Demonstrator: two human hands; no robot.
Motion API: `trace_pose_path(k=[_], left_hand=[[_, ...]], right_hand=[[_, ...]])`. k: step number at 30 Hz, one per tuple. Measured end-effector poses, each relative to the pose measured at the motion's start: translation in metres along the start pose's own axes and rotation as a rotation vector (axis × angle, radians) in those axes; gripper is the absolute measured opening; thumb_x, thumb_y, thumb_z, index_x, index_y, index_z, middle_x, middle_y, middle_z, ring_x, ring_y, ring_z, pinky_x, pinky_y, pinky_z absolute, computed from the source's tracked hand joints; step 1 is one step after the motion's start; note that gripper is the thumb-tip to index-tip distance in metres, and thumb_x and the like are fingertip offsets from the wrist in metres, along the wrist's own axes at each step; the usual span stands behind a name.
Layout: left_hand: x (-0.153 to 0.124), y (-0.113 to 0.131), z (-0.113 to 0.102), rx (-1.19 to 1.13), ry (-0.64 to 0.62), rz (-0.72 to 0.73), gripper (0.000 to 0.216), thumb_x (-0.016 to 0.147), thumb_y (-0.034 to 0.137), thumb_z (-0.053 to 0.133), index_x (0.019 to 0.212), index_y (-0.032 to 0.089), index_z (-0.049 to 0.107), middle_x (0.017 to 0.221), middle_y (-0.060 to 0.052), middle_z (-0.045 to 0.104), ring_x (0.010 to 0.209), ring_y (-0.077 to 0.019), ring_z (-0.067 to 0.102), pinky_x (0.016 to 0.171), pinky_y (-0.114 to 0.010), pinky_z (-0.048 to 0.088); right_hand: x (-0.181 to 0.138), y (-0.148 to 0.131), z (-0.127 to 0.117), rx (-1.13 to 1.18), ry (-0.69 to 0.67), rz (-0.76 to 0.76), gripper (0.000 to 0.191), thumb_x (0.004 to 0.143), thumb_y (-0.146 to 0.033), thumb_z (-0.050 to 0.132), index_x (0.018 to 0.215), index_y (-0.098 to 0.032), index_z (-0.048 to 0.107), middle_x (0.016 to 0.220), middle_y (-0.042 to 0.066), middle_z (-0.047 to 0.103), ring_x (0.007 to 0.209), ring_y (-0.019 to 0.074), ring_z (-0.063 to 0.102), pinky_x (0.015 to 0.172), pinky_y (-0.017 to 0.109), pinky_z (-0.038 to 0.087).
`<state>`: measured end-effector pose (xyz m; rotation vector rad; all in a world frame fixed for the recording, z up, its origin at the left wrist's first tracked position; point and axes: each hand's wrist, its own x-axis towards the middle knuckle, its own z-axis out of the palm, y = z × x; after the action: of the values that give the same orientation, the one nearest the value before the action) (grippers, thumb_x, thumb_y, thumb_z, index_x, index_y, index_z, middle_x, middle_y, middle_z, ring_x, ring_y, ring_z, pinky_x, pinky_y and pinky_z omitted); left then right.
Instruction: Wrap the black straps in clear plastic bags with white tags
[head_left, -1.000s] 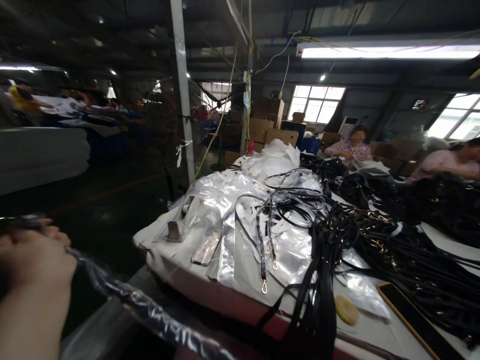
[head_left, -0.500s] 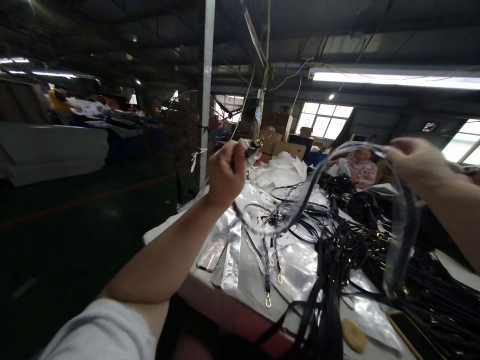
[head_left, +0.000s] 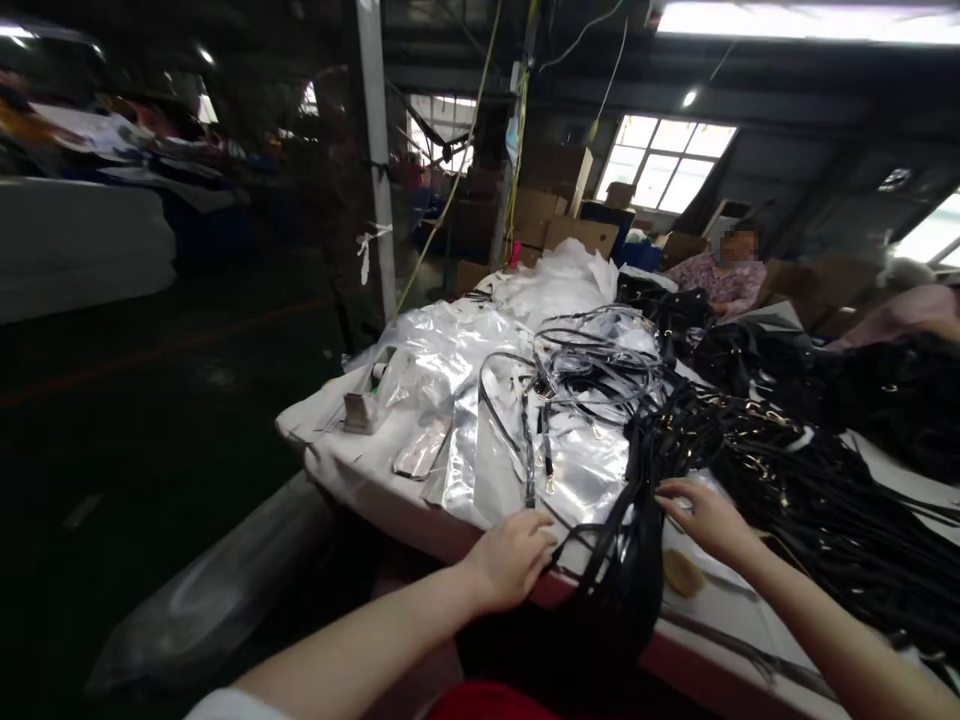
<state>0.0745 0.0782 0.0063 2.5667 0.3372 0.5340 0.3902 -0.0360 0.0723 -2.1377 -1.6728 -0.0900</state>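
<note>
A thick bundle of long, flat black straps [head_left: 641,520] hangs over the front edge of the white-covered surface [head_left: 315,425]. The right hand [head_left: 705,515] is at the bundle's right side, fingers slightly parted, their tips beside the straps, contact unclear. Left of the bundle, the left hand's [head_left: 514,560] fingers curl loosely; whether they grip anything cannot be told.

Left hand [head_left: 511,562], right hand [head_left: 709,518] now lower
</note>
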Motion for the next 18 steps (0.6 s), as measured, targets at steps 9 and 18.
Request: trace_pose_path(k=[9,18], left_hand=[[-0.059,0.030,0.037,-0.297,0.045,-0.115,0.018,0.090,0.018,0.053,0.099,0.017,0.068,0.107,-0.007,0.069,0.099,-0.0195,0.063,0.091,-0.032,0.051],[-0.051,0.023,0.040,-0.364,0.031,-0.165,0.017,0.092,0.017,0.050,0.091,0.017,0.067,0.095,-0.007,0.071,0.089,-0.0176,0.064,0.083,-0.029,0.050]], right_hand=[[-0.061,0.015,0.032,-0.006,0.123,0.122,0.031,0.085,-0.045,0.053,0.093,-0.021,0.072,0.105,0.011,0.072,0.101,0.0306,0.065,0.093,0.047,0.049],[-0.149,0.035,0.065,-0.355,0.130,0.057,0.049,0.092,-0.047,0.044,0.125,-0.017,0.062,0.136,0.018,0.056,0.131,0.0389,0.045,0.103,0.056,0.041]])
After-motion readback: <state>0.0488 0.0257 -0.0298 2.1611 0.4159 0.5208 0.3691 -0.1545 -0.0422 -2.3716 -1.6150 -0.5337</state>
